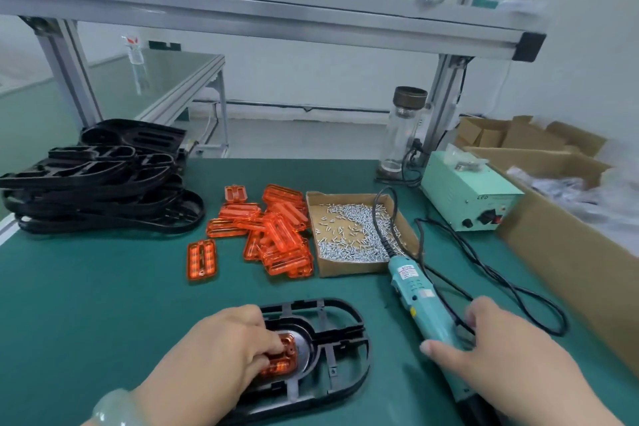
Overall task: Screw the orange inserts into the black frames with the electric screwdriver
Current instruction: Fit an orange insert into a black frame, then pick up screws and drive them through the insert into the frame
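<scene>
Left hand (pixel 214 353), a pale bracelet (pixel 114 408) on its wrist, lies at the near edge with its fingers curled down on an orange insert (pixel 281 356), pinching it into the round seat of a black frame (pixel 345 332) that lies flat on the green table (pixel 103 304). Right hand (pixel 501 356), slightly blurred, grasps the teal screwdriver (pixel 415 290), thumb on one side of the barrel and fingers over the other; the tool lies slanted just right of the frame, its tip end hidden under the hand.

Above the table runs a metal shelf (pixel 242 7) on aluminium posts. A long cardboard box (pixel 560 242) lines the right edge. At far left stands a stack of frames (pixel 96 180). A pale green power unit (pixel 466 194) sits beside the box, and a black cable (pixel 518 290) loops from it across the table to the screwdriver's rear. A shallow cardboard tray (pixel 352 270) holds loose silver screws (pixel 345 245); the cable crosses its right side. Left of the tray, touching it, lies a heap of inserts (pixel 276 235), with one insert apart at its left. A clear bottle (pixel 403 135) with a dark cap stands behind the tray, near a post.
</scene>
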Action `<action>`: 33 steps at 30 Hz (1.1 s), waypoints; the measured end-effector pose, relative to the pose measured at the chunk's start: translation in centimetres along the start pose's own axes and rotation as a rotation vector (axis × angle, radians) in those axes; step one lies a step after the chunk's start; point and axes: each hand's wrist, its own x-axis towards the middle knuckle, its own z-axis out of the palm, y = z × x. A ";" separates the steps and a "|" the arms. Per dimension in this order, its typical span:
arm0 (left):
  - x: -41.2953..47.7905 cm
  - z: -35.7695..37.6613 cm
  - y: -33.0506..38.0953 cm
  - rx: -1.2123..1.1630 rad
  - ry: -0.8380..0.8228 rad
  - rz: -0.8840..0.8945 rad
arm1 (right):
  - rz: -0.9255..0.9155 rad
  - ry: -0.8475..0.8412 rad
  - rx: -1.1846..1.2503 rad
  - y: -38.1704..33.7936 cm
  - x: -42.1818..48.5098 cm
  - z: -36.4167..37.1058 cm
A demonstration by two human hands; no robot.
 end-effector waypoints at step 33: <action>19.7 -2.0 3.8 0.398 -0.237 -0.143 | -0.249 -0.336 2.240 -5.5 7.8 0.9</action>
